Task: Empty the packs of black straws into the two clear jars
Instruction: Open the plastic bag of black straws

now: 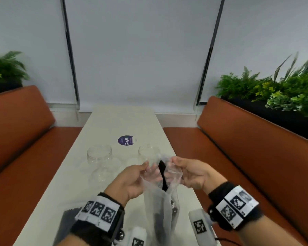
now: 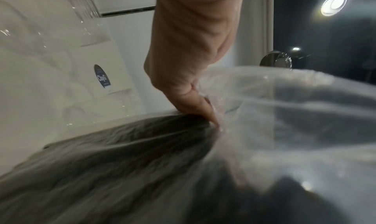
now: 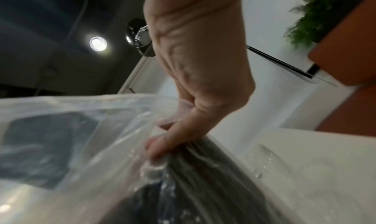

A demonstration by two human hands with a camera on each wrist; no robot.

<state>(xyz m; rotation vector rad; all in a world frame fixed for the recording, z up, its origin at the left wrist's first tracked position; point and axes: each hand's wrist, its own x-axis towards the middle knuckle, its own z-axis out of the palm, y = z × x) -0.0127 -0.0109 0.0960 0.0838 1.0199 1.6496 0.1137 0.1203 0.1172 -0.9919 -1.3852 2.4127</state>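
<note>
A clear plastic pack (image 1: 160,208) of black straws (image 1: 162,174) stands upright above the near part of the table. My left hand (image 1: 145,168) pinches the left lip of its mouth and my right hand (image 1: 174,163) pinches the right lip, with the mouth spread between them. In the left wrist view my left hand (image 2: 212,116) nips the film above the dark straws (image 2: 122,163). In the right wrist view my right hand (image 3: 160,147) grips bunched film (image 3: 81,131). Two clear jars (image 1: 99,154) (image 1: 148,153) stand just beyond my hands.
A second pack of black straws (image 1: 67,221) lies at the near left under my left wrist. A purple round sticker (image 1: 125,140) marks the white table (image 1: 121,119) behind the jars. Orange benches (image 1: 256,148) flank both sides, with planters (image 1: 274,96) behind them.
</note>
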